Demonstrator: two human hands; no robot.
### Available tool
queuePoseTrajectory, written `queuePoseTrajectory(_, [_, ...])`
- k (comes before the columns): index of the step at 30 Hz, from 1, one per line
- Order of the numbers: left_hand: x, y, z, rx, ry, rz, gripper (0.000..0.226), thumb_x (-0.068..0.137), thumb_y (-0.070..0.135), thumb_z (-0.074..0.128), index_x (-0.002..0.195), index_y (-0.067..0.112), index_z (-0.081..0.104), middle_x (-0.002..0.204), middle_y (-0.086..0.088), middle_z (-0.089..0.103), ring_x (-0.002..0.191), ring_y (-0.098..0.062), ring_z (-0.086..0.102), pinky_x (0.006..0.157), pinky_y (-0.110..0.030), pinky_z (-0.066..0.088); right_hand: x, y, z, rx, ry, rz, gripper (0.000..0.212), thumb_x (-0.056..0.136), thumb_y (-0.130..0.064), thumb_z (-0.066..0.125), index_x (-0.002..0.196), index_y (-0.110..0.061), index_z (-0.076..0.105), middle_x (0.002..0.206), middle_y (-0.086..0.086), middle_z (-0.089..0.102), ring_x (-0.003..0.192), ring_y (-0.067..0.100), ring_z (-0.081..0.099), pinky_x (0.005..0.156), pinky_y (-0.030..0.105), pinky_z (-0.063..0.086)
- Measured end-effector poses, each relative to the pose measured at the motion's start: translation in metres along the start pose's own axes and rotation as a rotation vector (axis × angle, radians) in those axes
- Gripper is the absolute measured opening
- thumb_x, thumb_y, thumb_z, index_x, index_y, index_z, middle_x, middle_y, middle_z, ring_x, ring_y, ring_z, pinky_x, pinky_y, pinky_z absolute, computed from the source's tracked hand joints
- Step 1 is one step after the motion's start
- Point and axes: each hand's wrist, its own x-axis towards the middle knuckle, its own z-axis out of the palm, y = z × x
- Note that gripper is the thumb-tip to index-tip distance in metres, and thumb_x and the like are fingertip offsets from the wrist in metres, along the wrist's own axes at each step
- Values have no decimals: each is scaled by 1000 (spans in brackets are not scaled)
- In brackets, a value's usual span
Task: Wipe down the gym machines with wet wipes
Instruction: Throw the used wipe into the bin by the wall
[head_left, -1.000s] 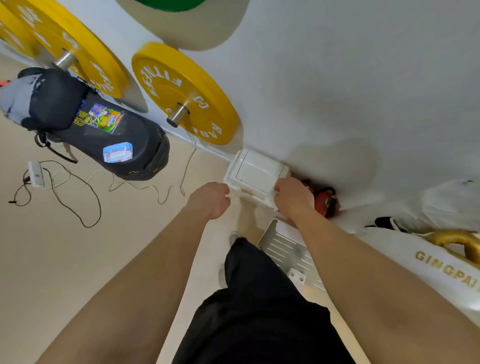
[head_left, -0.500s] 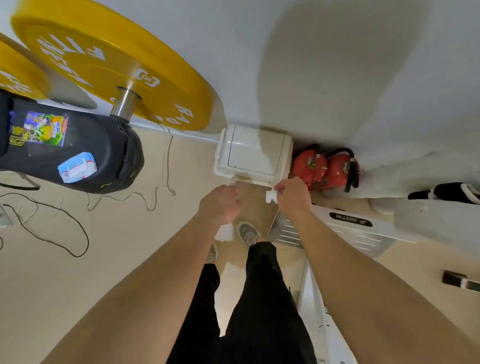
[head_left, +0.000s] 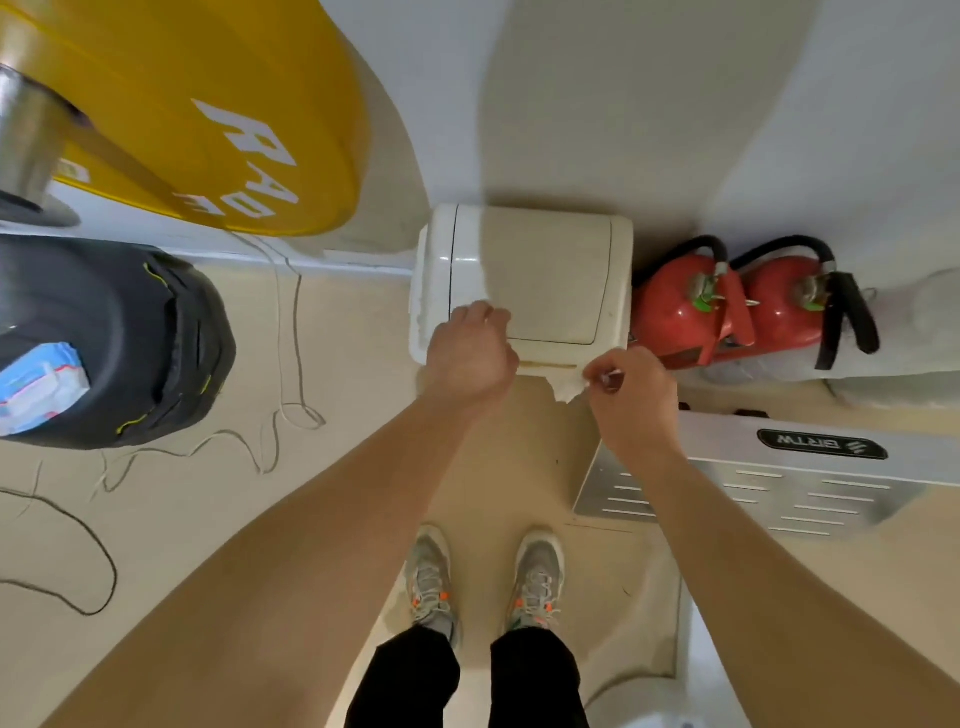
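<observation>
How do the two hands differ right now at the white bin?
The left hand is closed, resting on the bin lid's front edge; the right hand is off the bin, just in front. The left shows nothing held; the right pinches a white wipe. Both reach forward, bare-armed.

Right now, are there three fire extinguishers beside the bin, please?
No, only two red fire extinguishers stand right of the white bin.
</observation>
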Motion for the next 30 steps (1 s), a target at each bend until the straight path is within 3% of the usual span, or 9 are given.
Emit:
queuePoseTrajectory(5, [19, -20, 10, 66, 42, 15, 47, 93, 22, 51, 139, 15, 51, 136, -4, 54, 119, -27, 50, 91, -37, 40, 30, -14, 18, 73, 64, -97, 21, 88, 0, 64, 94, -17, 74, 100, -2, 61, 79, -3, 55, 73, 0, 40])
queuePoseTrajectory(8, [24, -27, 10, 80, 46, 38, 50, 93, 22, 51, 142, 15, 48, 137, -3, 55, 122, -28, 49, 92, -38, 40, 40, -20, 26, 58, 78, -82, 23, 90, -4, 61, 106, -14, 74, 108, 1, 61, 79, 3, 55, 75, -1, 38])
queuePoseTrajectory(10, [26, -29, 9, 72, 59, 42, 52, 92, 21, 50, 143, 14, 47, 138, -3, 56, 121, -28, 49, 90, -38, 41, 42, -24, 30, 41, 62, -75, 27, 92, -6, 59, 115, -11, 72, 117, 5, 63, 91, 10, 59, 85, 8, 43])
queuePoseTrajectory(12, [27, -29, 9, 63, 53, 41, 56, 92, 21, 50, 147, 13, 42, 145, -4, 51, 125, -29, 48, 92, -39, 42, 42, -26, 34, -15, -30, -55, 35, 94, -11, 57, 128, -13, 66, 136, 6, 59, 117, 18, 59, 102, 24, 45])
queuePoseTrajectory(14, [23, -28, 10, 54, 31, 42, 61, 94, 22, 51, 152, 12, 36, 155, -6, 42, 131, -29, 44, 98, -41, 43, 40, -28, 36, -72, -137, -15, 43, 96, -14, 55, 138, -18, 60, 155, 6, 44, 133, 21, 51, 106, 30, 41])
queuePoseTrajectory(16, [20, -28, 10, 41, 12, 38, 65, 94, 23, 52, 154, 11, 31, 160, -7, 33, 134, -29, 41, 101, -41, 42, 35, -28, 38, -85, -179, -12, 46, 96, -14, 53, 142, -20, 56, 160, 4, 35, 134, 22, 49, 105, 31, 41])
queuePoseTrajectory(21, [2, -29, 4, -28, -29, 25, 59, 95, 20, 53, 151, 12, 37, 161, -8, 31, 136, -29, 40, 98, -42, 44, 12, -29, 37, -113, -155, -50, 39, 95, -13, 54, 133, -17, 62, 142, -3, 50, 122, 17, 54, 91, 26, 43])
queuePoseTrajectory(25, [-36, -42, -10, -63, -91, -47, 54, 98, 22, 48, 151, 17, 39, 155, -1, 39, 136, -25, 40, 102, -39, 42, -15, -42, 37, -195, -242, -64, 38, 95, -14, 50, 130, -18, 62, 135, -1, 49, 110, 21, 59, 88, 35, 51])
queuePoseTrajectory(30, [-116, -97, -41, -46, -126, -239, 51, 99, 27, 45, 149, 17, 39, 147, -2, 45, 130, -25, 44, 99, -38, 44, -57, -105, 59, -390, -410, -251, 41, 96, -18, 48, 136, -20, 57, 138, 3, 46, 120, 27, 54, 89, 37, 49])
